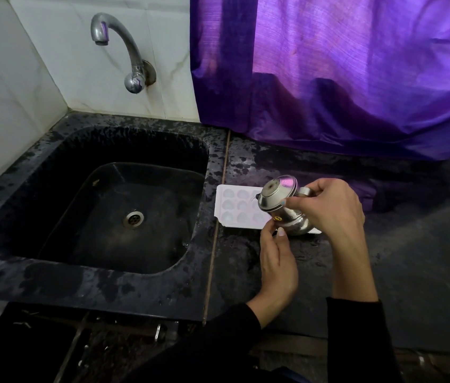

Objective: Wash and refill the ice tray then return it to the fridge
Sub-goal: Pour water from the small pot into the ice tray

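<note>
**Filling the ice tray from a small steel jug**

On the worktop (384, 272) beside the sink (52, 150), the white ice tray (232, 205) lies flat. The right hand (328, 211) grips the tilted steel jug (279, 203); the left hand (276, 261) pinches the tray's near edge. Best pour slowly, cell by cell, keeping the tray level.

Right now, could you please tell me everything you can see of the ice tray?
The ice tray is white, plastic-looking, rectangular, with rows of rounded hollows. It lies flat on the dark wet counter, just right of the sink. Its right part is hidden behind a tilted steel jug, which the right hand grips above it. The left hand is at its near edge, fingertips by the jug. Whether the hollows hold water is unclear.
</note>
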Motion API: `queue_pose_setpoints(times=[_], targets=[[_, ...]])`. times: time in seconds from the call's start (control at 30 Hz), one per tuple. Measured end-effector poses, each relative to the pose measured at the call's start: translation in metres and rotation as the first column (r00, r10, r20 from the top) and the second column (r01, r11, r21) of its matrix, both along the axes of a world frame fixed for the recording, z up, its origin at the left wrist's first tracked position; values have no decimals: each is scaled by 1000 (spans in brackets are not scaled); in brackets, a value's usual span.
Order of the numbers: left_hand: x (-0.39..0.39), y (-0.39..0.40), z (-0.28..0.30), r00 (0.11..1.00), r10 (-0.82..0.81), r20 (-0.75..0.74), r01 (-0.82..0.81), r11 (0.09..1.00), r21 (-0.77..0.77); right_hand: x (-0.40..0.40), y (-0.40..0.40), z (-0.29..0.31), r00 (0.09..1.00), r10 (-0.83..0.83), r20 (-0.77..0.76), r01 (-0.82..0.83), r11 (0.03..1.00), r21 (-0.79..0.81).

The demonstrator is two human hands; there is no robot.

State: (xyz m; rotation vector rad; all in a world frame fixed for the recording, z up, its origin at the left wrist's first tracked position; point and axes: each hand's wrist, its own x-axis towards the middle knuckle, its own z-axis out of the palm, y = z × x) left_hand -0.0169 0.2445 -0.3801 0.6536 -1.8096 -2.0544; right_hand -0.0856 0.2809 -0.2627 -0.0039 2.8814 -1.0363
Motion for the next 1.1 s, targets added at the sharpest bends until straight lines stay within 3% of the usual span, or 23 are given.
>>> queue_pose_setpoints(times=[0.17, 0.33, 0.7, 1.1], targets=[[-1, -2, -3, 999, 48, -25, -47, 999, 4, -5, 4, -6, 1000, -7, 2, 7, 993, -115], [-1, -7, -4, 997, 59, -53, -59, 998, 12, -6, -2, -5, 1000, -1, -3, 1, 991, -133], [1, -25, -5, 1000, 31, 4, -31, 1000, 7, 1, -32, 3, 999, 44, 20, -44, 999, 15], [2, -29, -7, 1000, 27, 5, -27, 1000, 0, 0, -38, 2, 998, 47, 32, -48, 997, 53]])
